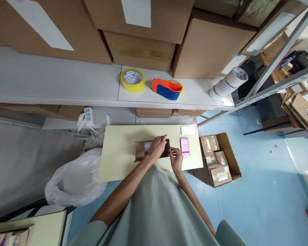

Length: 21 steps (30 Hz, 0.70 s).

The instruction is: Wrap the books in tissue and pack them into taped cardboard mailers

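A small open cardboard box (140, 152) lies on the cream work table (118, 150), its flap spread to the left. Something whitish (147, 147) shows inside it, too small to name. My left hand (156, 147) reaches across the box, fingers bent over its far wall near the right end. At the near right corner, my right hand (176, 160) pinches the box's edge between thumb and fingers. Just right of the hands lies a phone (185, 147) with a pink screen, and beyond it a small stack of white paper (188, 130).
On the shelf ahead sit a yellow tape roll (132, 80), an orange and blue tape dispenser (167, 89) and stacked white rolls (228, 83), with large cartons (141, 51) behind. An open carton (233, 160) of small parcels stands right; a plastic bag (77, 177) hangs left.
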Each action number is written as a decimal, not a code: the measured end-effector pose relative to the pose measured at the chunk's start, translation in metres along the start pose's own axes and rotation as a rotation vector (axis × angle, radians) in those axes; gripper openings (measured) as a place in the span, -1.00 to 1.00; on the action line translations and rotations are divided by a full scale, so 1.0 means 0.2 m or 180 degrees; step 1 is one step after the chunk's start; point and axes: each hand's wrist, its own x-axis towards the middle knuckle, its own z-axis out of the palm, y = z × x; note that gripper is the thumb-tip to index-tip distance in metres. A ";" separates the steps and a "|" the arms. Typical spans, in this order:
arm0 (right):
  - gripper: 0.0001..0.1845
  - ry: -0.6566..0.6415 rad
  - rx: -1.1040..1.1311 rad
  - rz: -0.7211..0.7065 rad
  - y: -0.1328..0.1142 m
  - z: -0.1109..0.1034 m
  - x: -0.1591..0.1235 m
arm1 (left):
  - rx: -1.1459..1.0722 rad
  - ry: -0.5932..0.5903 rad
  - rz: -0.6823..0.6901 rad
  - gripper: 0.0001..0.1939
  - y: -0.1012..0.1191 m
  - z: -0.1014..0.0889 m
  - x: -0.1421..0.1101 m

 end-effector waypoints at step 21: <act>-0.97 -0.1183 0.0115 0.0236 0.02 0.08 0.20 | -0.0676 -0.0369 -0.0216 -0.62 -0.06 -0.06 0.20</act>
